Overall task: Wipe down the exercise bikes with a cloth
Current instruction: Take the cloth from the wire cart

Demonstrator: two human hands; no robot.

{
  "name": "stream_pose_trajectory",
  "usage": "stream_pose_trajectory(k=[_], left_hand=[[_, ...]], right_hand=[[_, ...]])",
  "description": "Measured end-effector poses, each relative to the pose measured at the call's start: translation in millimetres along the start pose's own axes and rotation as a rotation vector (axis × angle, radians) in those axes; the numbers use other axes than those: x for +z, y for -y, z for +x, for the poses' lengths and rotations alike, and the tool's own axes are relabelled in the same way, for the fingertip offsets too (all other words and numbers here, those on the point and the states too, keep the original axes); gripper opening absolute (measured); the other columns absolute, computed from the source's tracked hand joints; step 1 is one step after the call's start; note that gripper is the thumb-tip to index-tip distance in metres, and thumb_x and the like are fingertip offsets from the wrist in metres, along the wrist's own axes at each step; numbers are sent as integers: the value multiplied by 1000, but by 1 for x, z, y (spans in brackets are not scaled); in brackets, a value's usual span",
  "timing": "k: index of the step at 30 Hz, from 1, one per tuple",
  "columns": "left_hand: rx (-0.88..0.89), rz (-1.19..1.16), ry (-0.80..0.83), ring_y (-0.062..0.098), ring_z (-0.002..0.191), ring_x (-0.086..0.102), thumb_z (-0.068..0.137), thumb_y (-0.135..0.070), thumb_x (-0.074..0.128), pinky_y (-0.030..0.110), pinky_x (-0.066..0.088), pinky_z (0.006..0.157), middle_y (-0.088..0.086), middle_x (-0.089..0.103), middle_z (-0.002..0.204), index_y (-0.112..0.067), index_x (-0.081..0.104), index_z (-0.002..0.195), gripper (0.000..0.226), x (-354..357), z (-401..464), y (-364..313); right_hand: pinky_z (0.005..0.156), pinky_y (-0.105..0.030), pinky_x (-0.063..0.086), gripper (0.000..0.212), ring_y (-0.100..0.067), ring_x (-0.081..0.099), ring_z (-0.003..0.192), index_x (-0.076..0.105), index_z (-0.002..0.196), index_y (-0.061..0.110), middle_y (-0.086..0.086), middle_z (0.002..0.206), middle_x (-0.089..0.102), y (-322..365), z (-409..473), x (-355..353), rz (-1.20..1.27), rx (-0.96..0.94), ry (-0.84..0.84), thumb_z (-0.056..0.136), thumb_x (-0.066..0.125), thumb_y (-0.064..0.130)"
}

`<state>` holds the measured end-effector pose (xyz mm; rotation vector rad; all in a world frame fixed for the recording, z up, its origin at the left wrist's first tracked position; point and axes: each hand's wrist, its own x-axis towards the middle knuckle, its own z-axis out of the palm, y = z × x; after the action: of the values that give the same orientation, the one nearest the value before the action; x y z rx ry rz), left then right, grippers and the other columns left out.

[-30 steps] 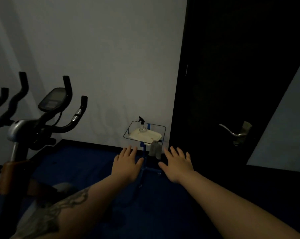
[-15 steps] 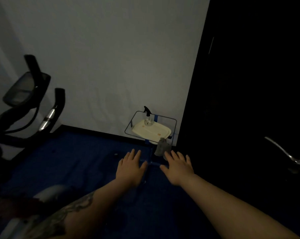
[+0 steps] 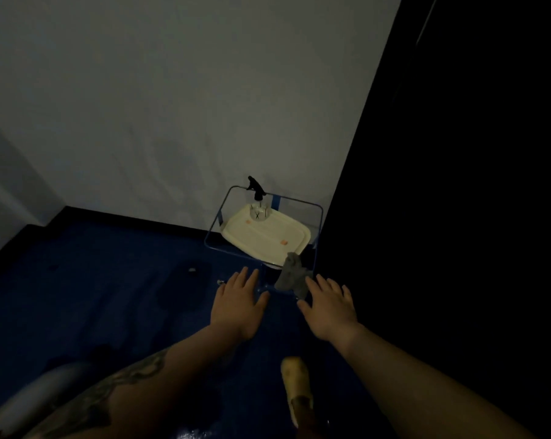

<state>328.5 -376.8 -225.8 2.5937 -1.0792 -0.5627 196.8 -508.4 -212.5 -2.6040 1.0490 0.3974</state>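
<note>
The step in hand was judged to be the fetching of the cloth (image 3: 291,275), since no exercise bike was in view. The cloth, a grey rag, was draped over the near rail of a wire stand (image 3: 215,224) set against the wall beside a dark door (image 3: 458,217). Its long axis ran roughly vertical, the bunched upper end at the rail and the loose end hanging toward the floor (image 3: 109,280).

Both hands were held out flat, palms down, on the near side of the stand. The left hand (image 3: 237,307) was spread and held nothing. The right hand (image 3: 329,310) was likewise spread and empty, its fingertips (image 3: 312,282) just beside the hanging end of the cloth (contact could not be confirmed in the dim light).

The cloth would best be taken by the right hand, with a grip closed on the bunched part near the rail, and lifted clear upward so that the stand was not dragged. A spray bottle (image 3: 257,201) stood upright on a cream tray (image 3: 268,239) on the stand, at the far side from the cloth.
</note>
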Motion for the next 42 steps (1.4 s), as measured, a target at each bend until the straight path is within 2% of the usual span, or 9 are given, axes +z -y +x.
stream_pose_trajectory(k=[6,11,16,20,26,33,36,39,42], left_hand=[[-99,-46,-31,19,147,14,96,-50,30,37,15,117,-3,14,160,-28,19,149,59,28,68,2],[-175,-68,32,21,145,18,97,-49,32,37,15,117,-1,18,159,-27,22,149,57,47,122,-7],[-293,-192,9,21,142,26,97,-42,39,38,19,115,-1,27,157,-26,30,146,53,67,154,-13],[-372,-232,22,21,142,28,96,-40,41,39,21,115,0,29,155,-26,32,146,52,85,159,-7],[-459,-289,82,19,142,26,96,-40,42,38,21,117,-2,27,156,-27,31,146,53,106,160,2],[-555,-344,45,20,142,27,96,-38,42,37,22,117,-2,26,157,-26,31,147,53,100,139,11],[-614,-364,-5,20,142,27,97,-38,42,37,22,117,-1,27,156,-24,30,147,54,87,120,19],[-704,-378,-68,21,140,30,97,-36,43,37,24,115,1,30,155,-22,32,146,53,76,85,25],[-838,-424,-147,21,137,35,96,-35,45,36,28,113,1,35,153,-20,37,144,51,70,40,31]], right_hand=[[118,-41,4,60,-21,10,144,12,150,25,0,159,11,-17,87,15,29,-22,20,98,35,44],[118,-38,9,59,-21,14,143,16,149,23,-1,158,15,-41,151,29,26,-54,136,97,40,41],[117,-38,10,58,-23,16,143,17,149,22,-2,158,16,-52,207,49,19,-81,257,98,42,36],[113,-38,21,56,-25,28,136,22,147,20,-2,152,30,-51,233,68,16,-110,289,97,46,29],[98,-36,39,32,-23,48,118,50,124,18,-4,129,55,-48,254,91,8,-118,257,93,53,28],[76,-29,45,14,-21,54,104,56,107,11,-8,115,58,-44,261,82,-44,-149,187,94,50,13],[77,-28,47,21,-21,56,102,56,112,10,-9,114,60,-36,258,67,-20,-227,215,97,47,20],[85,-35,48,25,-23,56,103,56,111,9,-10,114,59,-12,239,55,1,-371,237,96,49,27],[78,-33,45,24,-23,58,97,56,106,10,-9,108,61,23,209,51,-37,-551,229,95,50,30]])
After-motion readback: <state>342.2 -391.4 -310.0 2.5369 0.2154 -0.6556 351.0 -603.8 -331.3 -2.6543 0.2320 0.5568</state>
